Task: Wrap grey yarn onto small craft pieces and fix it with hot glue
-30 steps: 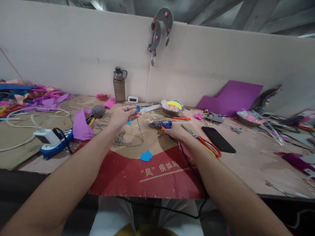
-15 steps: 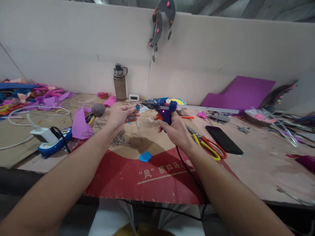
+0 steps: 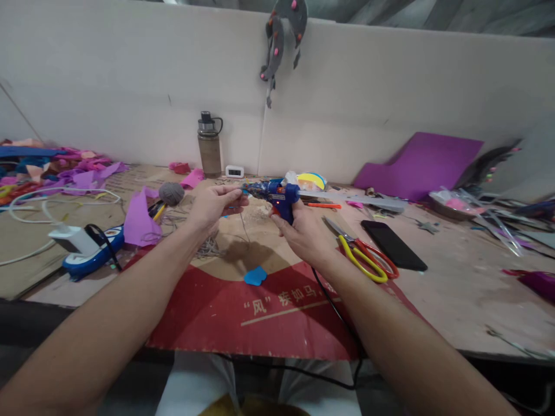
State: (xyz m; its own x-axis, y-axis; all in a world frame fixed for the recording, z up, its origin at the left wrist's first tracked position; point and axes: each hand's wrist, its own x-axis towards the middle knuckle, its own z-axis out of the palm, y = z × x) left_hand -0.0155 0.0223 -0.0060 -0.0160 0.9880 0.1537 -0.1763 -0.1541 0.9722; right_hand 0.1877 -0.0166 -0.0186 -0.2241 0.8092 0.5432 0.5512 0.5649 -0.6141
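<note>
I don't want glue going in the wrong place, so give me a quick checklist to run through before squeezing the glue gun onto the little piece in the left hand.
1. Glue gun gripped in the right hand: ok.
2. Gun powered: a red light glows on its body, and its black cord trails off the table edge: ok.
3. Small piece pinched in the left hand: ok, though too small to identify.
4. Nozzle aimed at that piece: ok, it points left, close to the fingertips.
5. Fingertips clear of the nozzle: cannot tell.
6. Scissors out of the way: ok, lying right of the right hand.
</note>
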